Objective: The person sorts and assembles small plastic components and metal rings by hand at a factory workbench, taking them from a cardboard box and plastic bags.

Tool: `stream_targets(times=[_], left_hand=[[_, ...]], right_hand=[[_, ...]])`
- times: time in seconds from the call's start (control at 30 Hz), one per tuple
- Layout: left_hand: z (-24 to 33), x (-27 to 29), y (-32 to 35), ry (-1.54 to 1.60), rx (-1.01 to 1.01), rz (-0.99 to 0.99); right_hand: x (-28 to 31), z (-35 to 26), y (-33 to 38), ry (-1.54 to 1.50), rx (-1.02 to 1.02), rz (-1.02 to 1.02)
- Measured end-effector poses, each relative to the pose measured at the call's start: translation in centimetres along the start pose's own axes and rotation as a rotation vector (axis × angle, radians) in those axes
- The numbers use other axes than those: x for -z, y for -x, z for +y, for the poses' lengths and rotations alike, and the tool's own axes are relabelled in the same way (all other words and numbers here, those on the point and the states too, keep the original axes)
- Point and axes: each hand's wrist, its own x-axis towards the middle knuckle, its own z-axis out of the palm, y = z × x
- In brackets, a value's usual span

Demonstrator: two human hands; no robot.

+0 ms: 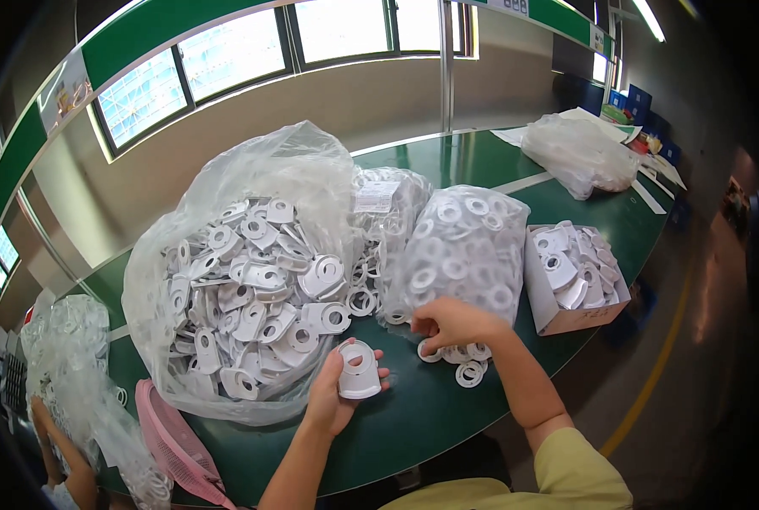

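In my left hand [332,395] lies a white plastic plate [360,387], rounded at one end with a round opening; my fingers and thumb grip its edges. My right hand [457,325] is bent over a few loose white rings [469,374] on the green table, its fingertips closed on one ring [430,350]. To the left of my left hand, a large open clear bag [154,280] is heaped with similar white plates [264,280]. Just beyond my right hand stands a translucent bag [464,246] full of white rings.
A carton [579,319] of white plates stands at the right table edge. Behind the ring bag is another filled bag [392,200] with a label. A pink mesh item [175,438] and another person's arms [65,450] are at lower left. A crumpled bag [579,153] lies far right.
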Motion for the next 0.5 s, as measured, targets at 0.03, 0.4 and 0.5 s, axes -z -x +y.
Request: stream_targets(times=[0.03, 0.4, 0.5], left_hand=[[-0.1, 0.3, 0.0, 0.030, 0.035, -0.024], [-0.3, 0.0, 0.2, 0.115, 0.127, -0.110], [-0.4, -0.1, 0.1, 0.131, 0.160, -0.142]], right_hand=[[0.0, -0.1, 0.2, -0.002, 0.001, -0.002], [-1.0, -2.3, -0.3, -0.060, 0.122, 0.047], [-2.0, -3.3, -0.9, -0.240, 0.347, 0.165]])
